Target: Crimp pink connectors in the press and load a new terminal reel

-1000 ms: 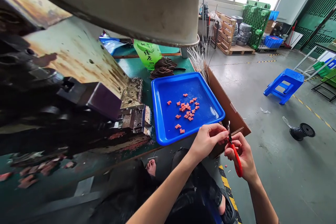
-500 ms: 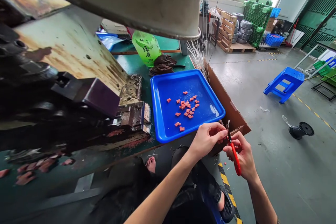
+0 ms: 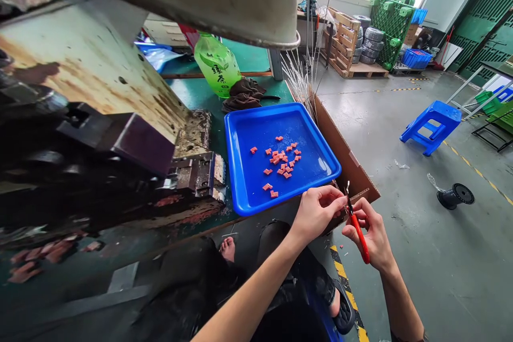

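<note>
"Gripping what in the right hand (image 3: 372,235)?"

"Seen clasping red-handled pliers (image 3: 362,240), with nose pointing up, just beyond the near right corner of a blue tray (image 3: 246,184) and against the near end of a cardboard box (image 3: 349,160)."

"And doing what with the left hand (image 3: 316,215)?"

"Pressing thumb and forefinger together right beside the pliers' nose; impossible to tell what, if anything, between them. Too small to show."

"Filled with what, back in the tray?"

"Strewn with small pink pieces (image 3: 282,158), mostly clustered near the middle, with two closer to the front edge."

"Set where?"

"On a green workbench (image 3: 182,87), beside a brown-stained machine (image 3: 100,64), in front of a dark cloth (image 3: 244,97) and a green bottle (image 3: 216,67)."

"And farther right?"

"On the floor, well apart from both hands, a blue stool (image 3: 435,120) and a black spool (image 3: 460,193)."
</note>
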`<control>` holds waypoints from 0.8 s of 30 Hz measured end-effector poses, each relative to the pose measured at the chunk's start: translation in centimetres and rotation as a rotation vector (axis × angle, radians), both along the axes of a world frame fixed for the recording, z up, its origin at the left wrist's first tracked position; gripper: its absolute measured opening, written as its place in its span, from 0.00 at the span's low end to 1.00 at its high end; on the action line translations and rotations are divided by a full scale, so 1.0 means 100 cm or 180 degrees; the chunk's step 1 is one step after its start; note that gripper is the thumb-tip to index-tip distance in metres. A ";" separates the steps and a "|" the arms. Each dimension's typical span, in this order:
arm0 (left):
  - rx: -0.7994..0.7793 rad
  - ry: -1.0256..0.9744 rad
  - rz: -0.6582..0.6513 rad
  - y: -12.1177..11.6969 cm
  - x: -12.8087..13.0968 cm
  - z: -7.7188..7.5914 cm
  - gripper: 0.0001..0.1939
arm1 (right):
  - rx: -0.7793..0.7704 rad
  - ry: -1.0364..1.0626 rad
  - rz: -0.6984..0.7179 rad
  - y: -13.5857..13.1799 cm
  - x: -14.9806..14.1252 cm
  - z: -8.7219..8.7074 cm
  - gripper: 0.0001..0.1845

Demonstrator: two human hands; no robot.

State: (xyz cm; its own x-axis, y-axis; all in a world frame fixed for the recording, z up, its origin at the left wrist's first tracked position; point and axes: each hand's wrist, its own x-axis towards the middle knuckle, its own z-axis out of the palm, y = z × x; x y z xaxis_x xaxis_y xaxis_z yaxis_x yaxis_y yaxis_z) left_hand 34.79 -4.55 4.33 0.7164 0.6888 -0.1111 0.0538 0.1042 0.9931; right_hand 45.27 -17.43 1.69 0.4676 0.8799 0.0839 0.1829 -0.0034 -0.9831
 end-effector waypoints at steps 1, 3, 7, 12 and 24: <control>0.0006 0.0016 0.0021 -0.001 0.000 0.000 0.10 | -0.0010 -0.0031 -0.0006 0.000 0.000 0.000 0.28; 0.0011 0.0044 0.0026 -0.001 0.001 0.000 0.10 | -0.0039 -0.0122 -0.0028 0.000 0.001 0.000 0.28; -0.0077 0.0049 -0.0081 -0.001 0.003 0.000 0.10 | -0.0067 -0.0161 -0.0071 0.000 0.002 -0.002 0.29; -0.0254 -0.0050 -0.0172 0.000 0.003 0.003 0.12 | -0.0091 0.0070 -0.0157 0.000 0.001 -0.004 0.28; -0.0197 0.0219 -0.0424 0.009 0.001 0.007 0.08 | -0.0384 0.0046 0.0035 -0.003 0.006 0.002 0.32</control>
State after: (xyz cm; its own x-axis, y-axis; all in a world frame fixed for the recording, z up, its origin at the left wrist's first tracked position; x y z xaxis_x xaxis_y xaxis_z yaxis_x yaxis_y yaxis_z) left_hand 34.86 -3.66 5.03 0.7901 0.5786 -0.2025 0.1390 0.1526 0.9785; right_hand 45.84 -17.73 1.86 0.4584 0.8883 -0.0295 0.1695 -0.1199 -0.9782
